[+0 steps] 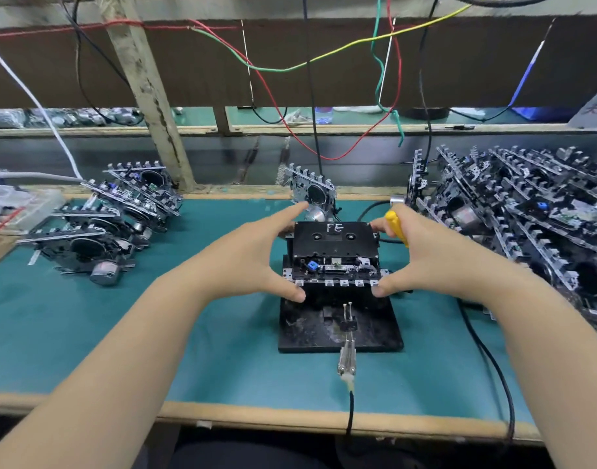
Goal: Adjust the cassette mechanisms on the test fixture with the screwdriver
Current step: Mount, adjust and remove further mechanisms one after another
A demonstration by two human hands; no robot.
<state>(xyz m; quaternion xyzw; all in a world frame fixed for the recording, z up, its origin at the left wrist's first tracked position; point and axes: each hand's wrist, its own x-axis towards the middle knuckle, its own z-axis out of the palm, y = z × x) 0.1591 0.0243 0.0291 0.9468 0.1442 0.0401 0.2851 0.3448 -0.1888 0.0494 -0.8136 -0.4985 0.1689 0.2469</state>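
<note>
Both hands grip mechanism; right holds screwdriver.

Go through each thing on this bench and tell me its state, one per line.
Black cassette marked PE: seated in the mechanism.
Cassette mechanism: mounted on the black test fixture, held on both sides.
Yellow-handled screwdriver: in the right hand, not on a screw.
Left hand: gripping the mechanism.
Probe clip: lying at the fixture's front edge.

Both hands around cassette mechanism
</note>
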